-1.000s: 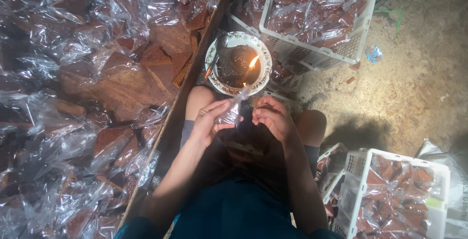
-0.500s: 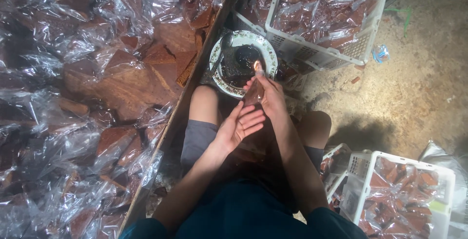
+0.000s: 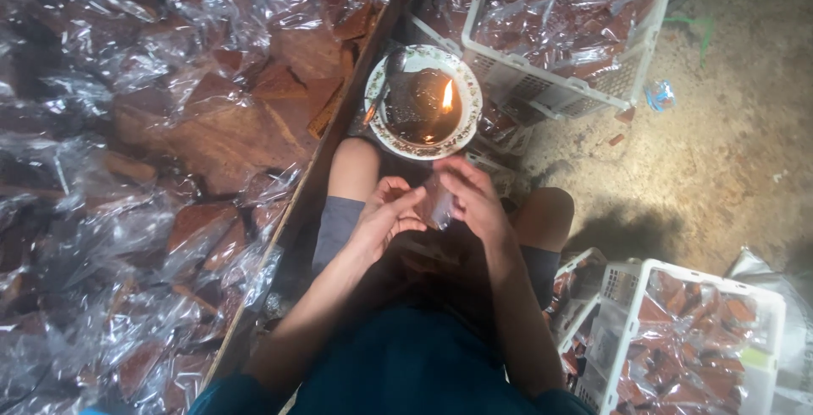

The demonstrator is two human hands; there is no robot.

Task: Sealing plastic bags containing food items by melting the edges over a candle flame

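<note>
Small clear plastic packet [image 3: 438, 203]: pinched between left hand [image 3: 383, 216] & right hand [image 3: 472, 199], both grips closed on it, over lap just below lit dish lamp [image 3: 423, 102], flame w/in reach, prob. for sealing. White crate [image 3: 550, 85] of bagged brown pcs beyond.

Item: small clear plastic packet [image 3: 438, 203], brown contents faintly visible, held upright between your hands above your lap, just below the candle dish; details blurred.
</note>
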